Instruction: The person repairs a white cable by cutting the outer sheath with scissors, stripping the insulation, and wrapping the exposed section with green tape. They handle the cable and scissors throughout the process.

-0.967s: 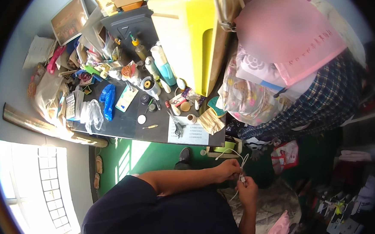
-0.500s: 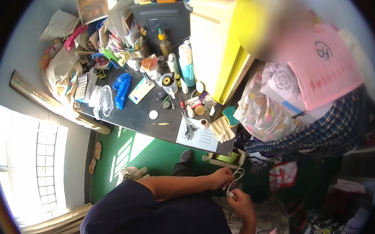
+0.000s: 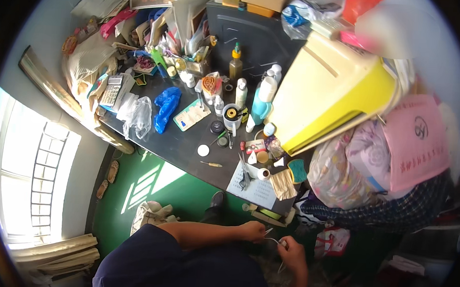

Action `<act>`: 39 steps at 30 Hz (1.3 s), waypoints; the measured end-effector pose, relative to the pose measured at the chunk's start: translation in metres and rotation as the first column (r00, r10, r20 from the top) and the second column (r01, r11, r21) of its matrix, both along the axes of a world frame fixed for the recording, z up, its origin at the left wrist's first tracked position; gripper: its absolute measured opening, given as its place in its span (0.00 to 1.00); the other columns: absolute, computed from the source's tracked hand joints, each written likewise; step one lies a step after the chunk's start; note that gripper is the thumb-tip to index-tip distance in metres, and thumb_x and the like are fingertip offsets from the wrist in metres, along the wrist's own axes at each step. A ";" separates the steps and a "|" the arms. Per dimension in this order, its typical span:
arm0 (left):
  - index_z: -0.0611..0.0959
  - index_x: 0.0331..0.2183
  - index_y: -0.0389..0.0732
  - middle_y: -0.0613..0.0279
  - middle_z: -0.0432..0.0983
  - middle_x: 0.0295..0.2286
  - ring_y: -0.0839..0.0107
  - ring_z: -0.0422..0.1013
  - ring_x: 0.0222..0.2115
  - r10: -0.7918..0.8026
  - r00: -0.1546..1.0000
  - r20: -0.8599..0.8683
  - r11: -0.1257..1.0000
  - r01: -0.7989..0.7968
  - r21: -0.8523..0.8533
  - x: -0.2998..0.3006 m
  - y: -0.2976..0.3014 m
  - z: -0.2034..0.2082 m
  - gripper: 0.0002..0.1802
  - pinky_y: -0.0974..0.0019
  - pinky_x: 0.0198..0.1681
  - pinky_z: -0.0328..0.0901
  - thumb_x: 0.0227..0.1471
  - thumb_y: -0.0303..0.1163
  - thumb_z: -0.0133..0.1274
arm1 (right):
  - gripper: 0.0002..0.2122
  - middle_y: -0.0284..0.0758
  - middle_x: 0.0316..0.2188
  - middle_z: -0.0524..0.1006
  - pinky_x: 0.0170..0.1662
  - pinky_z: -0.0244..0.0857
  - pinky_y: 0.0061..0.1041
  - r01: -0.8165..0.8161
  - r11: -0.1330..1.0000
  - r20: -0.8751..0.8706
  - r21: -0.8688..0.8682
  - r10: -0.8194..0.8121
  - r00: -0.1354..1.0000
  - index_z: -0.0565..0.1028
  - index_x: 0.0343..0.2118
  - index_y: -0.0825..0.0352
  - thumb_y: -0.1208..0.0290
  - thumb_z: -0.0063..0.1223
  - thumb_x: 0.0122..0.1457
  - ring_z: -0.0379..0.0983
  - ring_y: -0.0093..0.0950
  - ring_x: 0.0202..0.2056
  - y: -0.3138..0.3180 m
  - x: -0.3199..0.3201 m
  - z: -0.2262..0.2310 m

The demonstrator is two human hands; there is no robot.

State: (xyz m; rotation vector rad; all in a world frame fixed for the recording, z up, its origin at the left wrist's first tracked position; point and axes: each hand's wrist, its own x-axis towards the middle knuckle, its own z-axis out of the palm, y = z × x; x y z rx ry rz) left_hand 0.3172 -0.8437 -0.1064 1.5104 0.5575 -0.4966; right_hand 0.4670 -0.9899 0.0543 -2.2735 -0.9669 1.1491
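Observation:
Both hands hold a thin white cable (image 3: 271, 239) in front of my body, below the dark desk's front edge. My left hand (image 3: 254, 231) is closed in a pinch on one part of it, and a short white end sticks out past the fingertips. Close by on the right, my right hand (image 3: 293, 252) grips a small white piece on the same cable, perhaps a plug. A length of the cable hangs down below the right hand. The fingers partly hide the cable's ends, so their exact kind cannot be made out.
The desk (image 3: 180, 147) carries scissors (image 3: 244, 179) on a printed sheet, a blue plastic bag (image 3: 166, 108), a calculator (image 3: 112, 90), bottles and small jars. A tall cream and yellow box (image 3: 318, 86) stands at its right. Bundled bedding (image 3: 339, 166) lies beside it.
The cable's loop that stood above my hands is gone; a length now hangs under the right hand. Both hands remain closed on it. The whole view has shifted and turned.

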 end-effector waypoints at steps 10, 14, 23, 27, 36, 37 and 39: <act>0.84 0.32 0.35 0.58 0.84 0.26 0.70 0.79 0.24 0.577 0.787 -0.219 0.761 -0.615 -0.205 -0.118 0.083 -0.034 0.09 0.67 0.29 0.73 0.50 0.31 0.60 | 0.12 0.42 0.34 0.83 0.42 0.72 0.39 -0.446 0.888 -0.072 -0.107 0.441 0.895 0.78 0.44 0.61 0.63 0.57 0.59 0.81 0.44 0.39 0.110 -0.069 -0.039; 0.85 0.33 0.35 0.57 0.84 0.27 0.69 0.80 0.26 0.694 0.688 -0.212 0.691 -0.719 -0.075 -0.176 0.106 -0.051 0.10 0.65 0.31 0.73 0.50 0.32 0.61 | 0.13 0.41 0.34 0.82 0.42 0.72 0.39 -0.548 0.833 -0.113 -0.075 0.539 0.835 0.77 0.46 0.62 0.64 0.56 0.60 0.80 0.43 0.39 0.167 -0.105 -0.050; 0.82 0.34 0.34 0.56 0.84 0.28 0.70 0.79 0.27 0.803 0.581 -0.133 0.590 -0.806 0.041 -0.270 0.149 -0.025 0.11 0.66 0.32 0.72 0.55 0.34 0.58 | 0.13 0.38 0.34 0.82 0.42 0.71 0.41 -0.717 0.696 0.013 0.035 0.717 0.697 0.73 0.46 0.64 0.70 0.55 0.59 0.78 0.42 0.40 0.266 -0.163 -0.079; 0.81 0.34 0.35 0.55 0.84 0.27 0.65 0.81 0.30 0.804 0.577 -0.145 0.594 -0.783 0.183 -0.298 0.155 -0.016 0.12 0.62 0.36 0.73 0.55 0.35 0.57 | 0.13 0.35 0.33 0.81 0.42 0.71 0.39 -0.794 0.596 0.026 0.123 0.798 0.603 0.74 0.46 0.65 0.70 0.57 0.59 0.78 0.38 0.40 0.291 -0.178 -0.098; 0.78 0.31 0.38 0.54 0.83 0.25 0.52 0.81 0.31 0.805 0.592 -0.035 0.572 -0.761 0.306 -0.338 0.143 -0.038 0.11 0.53 0.38 0.73 0.56 0.36 0.54 | 0.11 0.35 0.33 0.81 0.42 0.72 0.37 -0.841 0.519 0.052 0.153 0.845 0.532 0.75 0.42 0.65 0.68 0.59 0.59 0.79 0.38 0.39 0.346 -0.195 -0.097; 0.78 0.30 0.38 0.55 0.83 0.25 0.51 0.81 0.31 0.808 0.589 -0.022 0.564 -0.761 0.320 -0.339 0.142 -0.042 0.11 0.52 0.38 0.73 0.56 0.36 0.54 | 0.10 0.36 0.33 0.81 0.42 0.72 0.36 -0.833 0.535 0.028 0.142 0.839 0.544 0.76 0.41 0.65 0.68 0.59 0.59 0.79 0.38 0.39 0.357 -0.195 -0.089; 0.77 0.30 0.38 0.55 0.84 0.25 0.51 0.81 0.31 0.816 0.578 -0.021 0.549 -0.764 0.339 -0.343 0.140 -0.048 0.11 0.52 0.38 0.73 0.57 0.36 0.52 | 0.10 0.36 0.34 0.81 0.41 0.73 0.35 -0.831 0.522 0.064 0.193 0.838 0.541 0.76 0.41 0.65 0.69 0.59 0.59 0.80 0.37 0.39 0.378 -0.192 -0.082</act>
